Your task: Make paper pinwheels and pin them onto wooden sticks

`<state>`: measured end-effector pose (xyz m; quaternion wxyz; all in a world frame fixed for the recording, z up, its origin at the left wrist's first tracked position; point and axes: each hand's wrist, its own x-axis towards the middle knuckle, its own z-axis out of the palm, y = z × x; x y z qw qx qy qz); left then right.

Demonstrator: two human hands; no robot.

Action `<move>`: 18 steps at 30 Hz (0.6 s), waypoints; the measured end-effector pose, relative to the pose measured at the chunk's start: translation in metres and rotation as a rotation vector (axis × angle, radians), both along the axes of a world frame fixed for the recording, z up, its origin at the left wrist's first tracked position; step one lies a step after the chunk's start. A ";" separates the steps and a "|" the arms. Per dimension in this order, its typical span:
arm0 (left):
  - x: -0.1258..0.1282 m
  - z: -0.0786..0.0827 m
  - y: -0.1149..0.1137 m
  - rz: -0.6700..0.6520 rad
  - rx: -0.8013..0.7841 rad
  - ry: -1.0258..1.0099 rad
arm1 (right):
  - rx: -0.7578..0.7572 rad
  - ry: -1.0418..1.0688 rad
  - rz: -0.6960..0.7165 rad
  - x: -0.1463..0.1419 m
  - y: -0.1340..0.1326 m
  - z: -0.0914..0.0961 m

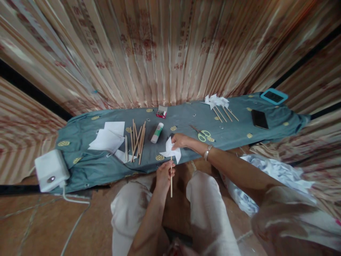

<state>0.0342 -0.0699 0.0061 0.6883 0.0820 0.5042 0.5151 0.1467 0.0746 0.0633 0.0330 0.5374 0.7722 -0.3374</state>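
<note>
A white paper pinwheel [169, 151] on a thin wooden stick [171, 185] is held between my hands at the near edge of the cloth. My left hand [164, 174] is closed round the stick just below the paper blades. With the fingers pinched, my right hand [179, 141] grips the pinwheel near its centre from the right side; its fingertips partly cover the paper. Beyond my right hand lie green-handled scissors [201, 134]. A glue stick [157, 133] lies to the left of the pinwheel, and a small red box [161, 112] stands open behind it.
Several wooden sticks [138, 142], a white pencil-like stick [126, 149] and white paper squares [108, 138] lie left. Several finished pinwheels [217, 102], a dark wallet-like object [259, 119] and a blue-framed device [274, 96] are right. A white box with a cable [52, 170] sits at the left end.
</note>
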 end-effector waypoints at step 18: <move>0.001 -0.010 -0.003 -0.169 0.134 0.009 | -0.118 -0.100 0.189 -0.005 0.010 0.016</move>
